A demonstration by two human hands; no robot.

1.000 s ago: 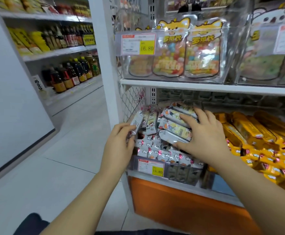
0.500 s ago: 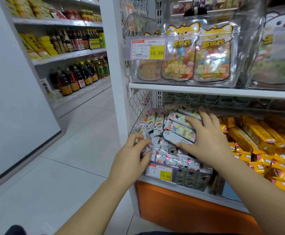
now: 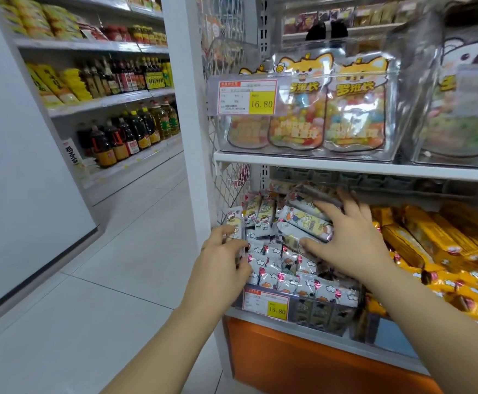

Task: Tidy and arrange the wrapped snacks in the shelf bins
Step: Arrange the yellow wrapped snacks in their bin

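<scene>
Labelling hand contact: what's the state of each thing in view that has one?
Left hand: pinching one silver-white wrapped snack pack, upright at bin's left edge.
Right hand: fingers spread, pressing on stacked silver-white packs.
Clear plastic bin: heaped full.
Yellow wrapped snacks: piled, untouched.

Between the heaped wrapped snacks (image 3: pixel 283 265) and the white shelf board (image 3: pixel 345 166) above, only a low gap is free. The wire mesh panel (image 3: pixel 229 189) closes the left side of the bin (image 3: pixel 320 311); yellow packets (image 3: pixel 431 243) crowd the right. The front stands open to the aisle floor (image 3: pixel 104 280).
</scene>
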